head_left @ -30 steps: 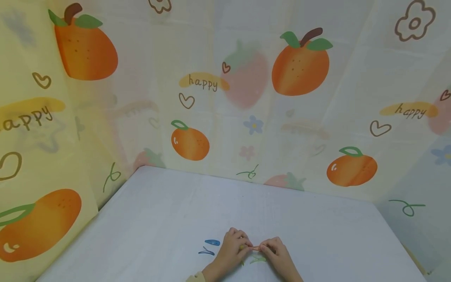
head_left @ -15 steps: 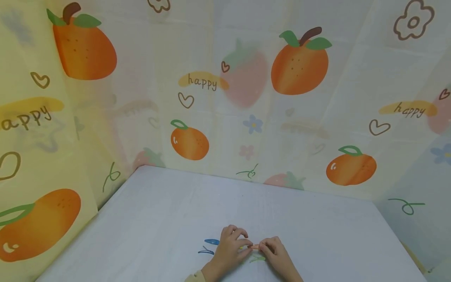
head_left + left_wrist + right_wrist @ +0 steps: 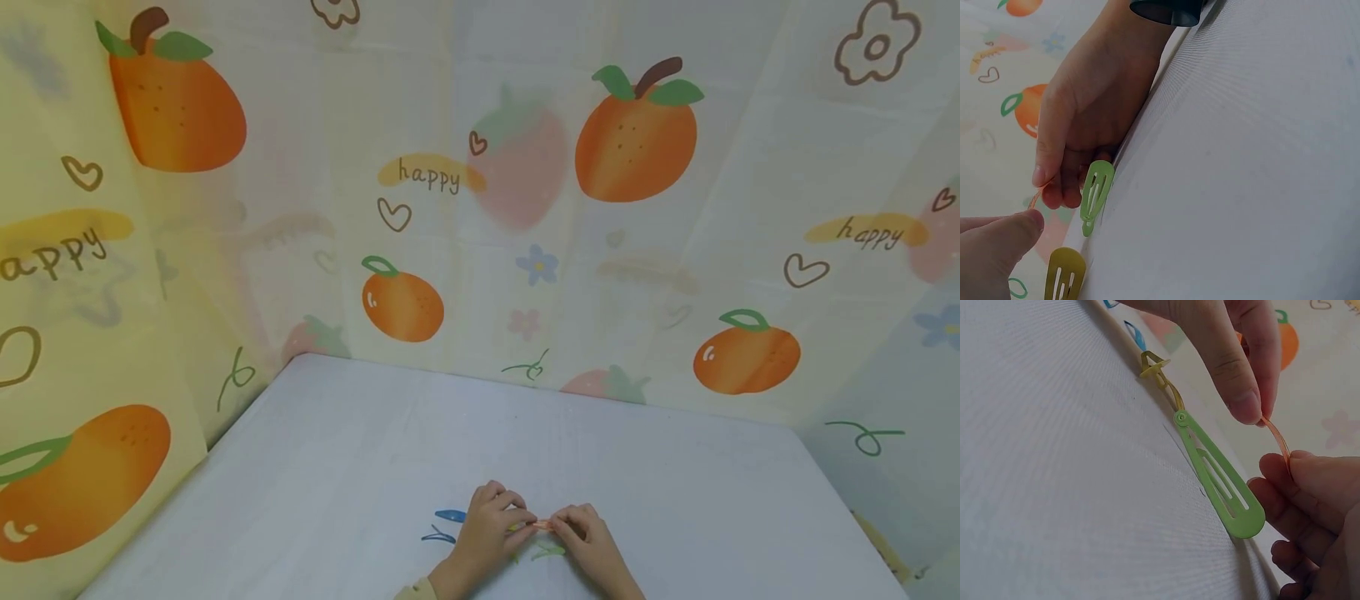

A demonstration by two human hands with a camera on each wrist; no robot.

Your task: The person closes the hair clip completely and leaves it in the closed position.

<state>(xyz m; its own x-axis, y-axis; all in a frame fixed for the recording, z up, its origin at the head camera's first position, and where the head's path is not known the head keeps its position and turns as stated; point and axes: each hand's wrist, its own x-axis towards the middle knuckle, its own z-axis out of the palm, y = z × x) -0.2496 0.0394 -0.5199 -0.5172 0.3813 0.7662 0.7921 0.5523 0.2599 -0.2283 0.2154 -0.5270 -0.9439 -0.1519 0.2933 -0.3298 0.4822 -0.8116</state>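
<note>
Orange clip (image 3: 1280,440): held between the two hands, above the tabletop, a thin strip seen nearly edge-on in both wrist views.
Left hand (image 3: 489,527): grasps one end between thumb and fingertips.
Right hand (image 3: 590,537): pinches the other end the same way.
Green clip (image 3: 1224,466): lies just beside the right hand, on the person's side of the orange clip.
Yellow clip (image 3: 1065,257): near the green one — partly hidden by the left hand in the head view.
Upper blue clip (image 3: 450,516): to the left of the left hand, just beside it.
Lower blue clip (image 3: 437,536): near the upper one, splayed into a V.
Sleeve (image 3: 418,591): pale, at the left wrist.
Table (image 3: 337,467): white-covered, beneath all the clips.
Backdrop (image 3: 480,50): cloth printed with oranges, hearts and "happy" — standing behind the table.
</note>
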